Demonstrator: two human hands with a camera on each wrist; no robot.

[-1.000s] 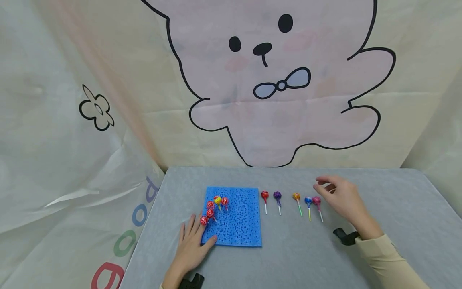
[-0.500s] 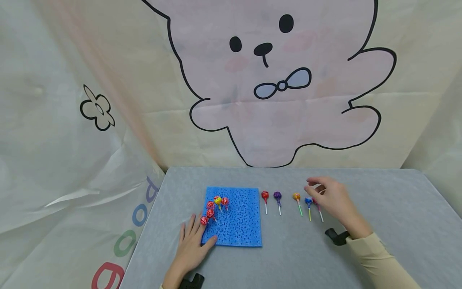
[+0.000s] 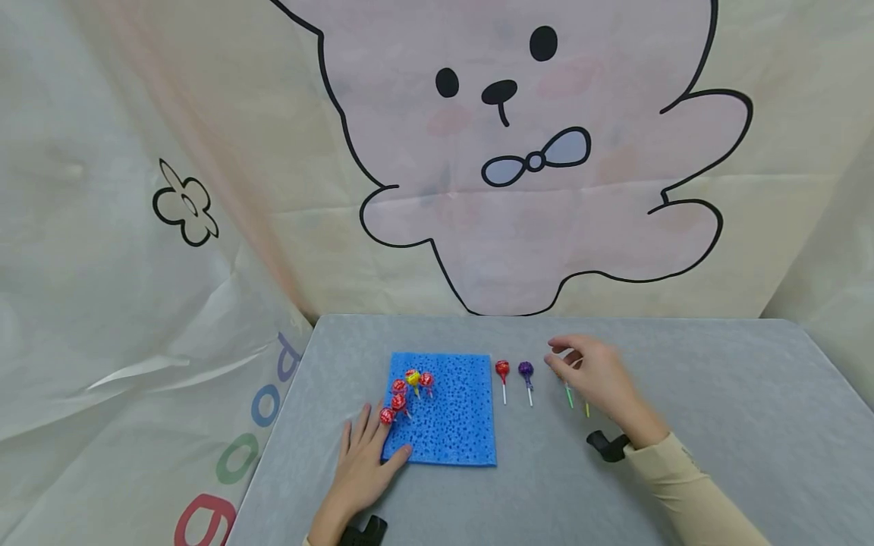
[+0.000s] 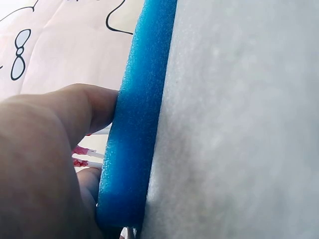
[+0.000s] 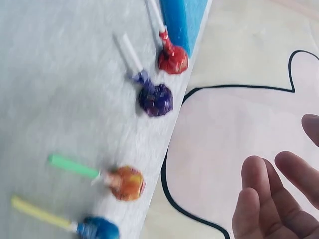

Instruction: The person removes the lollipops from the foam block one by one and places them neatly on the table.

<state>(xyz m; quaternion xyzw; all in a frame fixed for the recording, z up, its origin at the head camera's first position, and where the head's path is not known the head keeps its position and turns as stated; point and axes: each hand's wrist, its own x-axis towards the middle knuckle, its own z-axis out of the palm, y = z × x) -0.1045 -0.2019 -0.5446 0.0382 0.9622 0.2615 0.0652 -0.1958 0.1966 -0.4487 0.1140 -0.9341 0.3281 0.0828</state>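
My left hand (image 3: pixel 363 462) lies with fingers spread on the left edge of a blue foam board (image 3: pixel 454 425); its thumb touches the board's face. Several red lollipops (image 3: pixel 398 402) and a yellow one (image 3: pixel 413 378) stand in the board's upper left. Over the loose lollipops on the right, my right hand (image 3: pixel 594 375) hovers with relaxed, slightly bent fingers and nothing between them. Below it in the right wrist view lie an orange lollipop (image 5: pixel 126 183) on a green stick and a blue lollipop (image 5: pixel 98 228) on a yellow stick. The pink lollipop is hidden.
A red lollipop (image 3: pixel 502 368) and a purple lollipop (image 3: pixel 526 369) lie in a row just right of the board. The grey table (image 3: pixel 546 493) ends at the back against a cloth (image 3: pixel 614 227) printed with a cartoon bear.
My right hand has moved left, from beside the pink lollipop to above the orange and blue ones, covering their heads in the head view. My left hand has stayed still.
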